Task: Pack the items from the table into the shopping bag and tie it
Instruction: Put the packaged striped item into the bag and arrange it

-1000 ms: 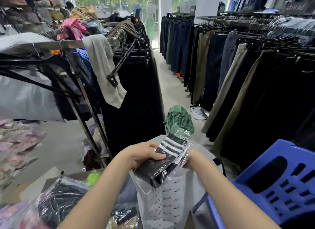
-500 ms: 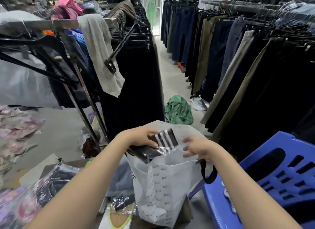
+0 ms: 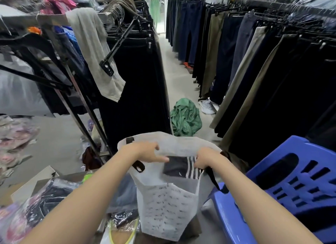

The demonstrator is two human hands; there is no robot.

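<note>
Gripping white shopping bag (image 3: 163, 207) at right rim with right hand (image 3: 205, 157), fingers curled; touching black striped packet (image 3: 179, 166), lying in bag's mouth, with left hand (image 3: 147, 152), fingers straight; blue chair (image 3: 291, 189) near right.

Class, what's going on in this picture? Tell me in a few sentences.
A person is packing a white shopping bag in a clothes shop. The left hand presses a wrapped black striped garment into the bag's mouth with straight fingers; the right hand grips the rim by a handle. More wrapped items lie beside the bag, which is not yet tied.
</note>
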